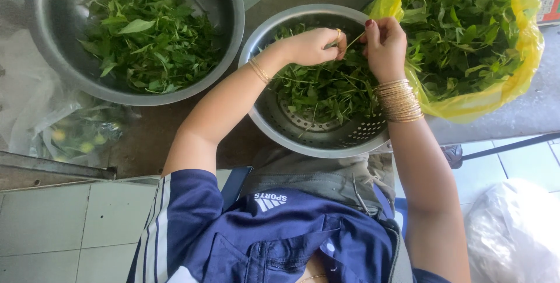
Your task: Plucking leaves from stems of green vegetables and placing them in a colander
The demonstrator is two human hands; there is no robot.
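The fingers [337, 42] of the left hand [315, 45] are pinched shut on one end of a thin green stem [354, 40], and the fingers [371, 31] of the right hand [385, 46] are closed on its other end; the stem spans the small gap between the two hands, held just above the colander.

At the far left, a large steel bowl [46, 44] sits on the worktop [146, 137], half full of picked green leaves [149, 35]. Near it, at the left edge, a clear plastic bag [76, 134] lies crumpled with something green and yellow inside.

In the middle, the steel colander [326, 137] holds a loose heap of leafy stems [326, 87], directly under both hands. Gold bangles [398, 101] are stacked on the right wrist, and a thinner bracelet [259, 71] rings the left.

To the right of the colander, touching its rim, a yellow plastic bag [528, 44] stands open, full of leafy sprigs [461, 35]. At the near right, a white plastic bag [513, 230] lies on the tiled floor [76, 219].
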